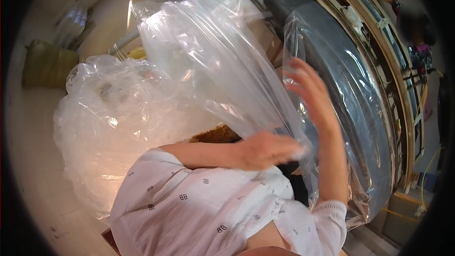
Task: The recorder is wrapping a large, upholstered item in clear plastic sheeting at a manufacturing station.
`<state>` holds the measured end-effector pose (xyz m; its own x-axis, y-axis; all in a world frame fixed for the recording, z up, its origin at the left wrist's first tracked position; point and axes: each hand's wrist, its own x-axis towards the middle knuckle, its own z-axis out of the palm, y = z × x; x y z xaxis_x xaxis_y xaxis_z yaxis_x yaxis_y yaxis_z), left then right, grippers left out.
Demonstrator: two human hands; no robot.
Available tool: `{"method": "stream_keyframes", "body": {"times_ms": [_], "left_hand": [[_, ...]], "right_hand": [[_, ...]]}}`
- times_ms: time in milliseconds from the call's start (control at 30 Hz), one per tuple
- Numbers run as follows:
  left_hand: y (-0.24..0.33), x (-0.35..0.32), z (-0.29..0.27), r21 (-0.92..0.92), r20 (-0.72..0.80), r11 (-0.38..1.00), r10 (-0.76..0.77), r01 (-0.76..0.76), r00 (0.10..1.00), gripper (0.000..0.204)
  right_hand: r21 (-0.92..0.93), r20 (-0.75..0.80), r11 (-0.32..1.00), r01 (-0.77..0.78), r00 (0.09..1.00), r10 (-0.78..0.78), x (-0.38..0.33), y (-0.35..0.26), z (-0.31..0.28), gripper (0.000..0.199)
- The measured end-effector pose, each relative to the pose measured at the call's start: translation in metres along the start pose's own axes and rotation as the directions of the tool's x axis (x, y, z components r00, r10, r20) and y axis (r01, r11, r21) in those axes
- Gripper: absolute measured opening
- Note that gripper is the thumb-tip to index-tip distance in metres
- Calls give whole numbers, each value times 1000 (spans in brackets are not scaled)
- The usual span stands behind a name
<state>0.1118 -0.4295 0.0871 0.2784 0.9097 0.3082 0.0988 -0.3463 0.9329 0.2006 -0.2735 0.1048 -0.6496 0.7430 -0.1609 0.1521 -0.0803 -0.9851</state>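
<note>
A large sheet of clear plastic film [204, 42] runs from the far side down toward me, its folds drawn together near my left hand. My left hand [268, 150] reaches across my body, closed at the film's near edge; motion blurs its fingertips. My right hand [308, 87] is raised farther off over the film's right part, its fingers bent and apart, seemingly gripping nothing. Under and beside that hand is a long dark grey surface [327, 52], with a loose layer of clear film [360, 128] lying over it.
A big crumpled heap of clear film [109, 123] bulges at my left. Along the right runs a wooden-edged frame [395, 66], and beyond it another person [419, 42] stands. A brown furry seat [215, 134] shows behind my left arm. An olive bundle [50, 64] lies far left.
</note>
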Motion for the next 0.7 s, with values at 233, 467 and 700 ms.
{"method": "stream_keyframes", "body": {"times_ms": [233, 467, 700], "left_hand": [[6, -12, -57, 145, 195, 890, 402, -432, 895, 29], [-82, -3, -195, 700, -421, 630, -15, 335, 907, 37], [13, 42, -46, 441, -12, 894, 96, -81, 995, 13]], "right_hand": [[-131, 147, 987, 95, 986, -75, 17, 20, 2, 33], [-227, 645, 951, 211, 764, -16, -81, -57, 3, 33], [-134, 45, 991, 27, 999, -21, -18, -52, -75, 61]]}}
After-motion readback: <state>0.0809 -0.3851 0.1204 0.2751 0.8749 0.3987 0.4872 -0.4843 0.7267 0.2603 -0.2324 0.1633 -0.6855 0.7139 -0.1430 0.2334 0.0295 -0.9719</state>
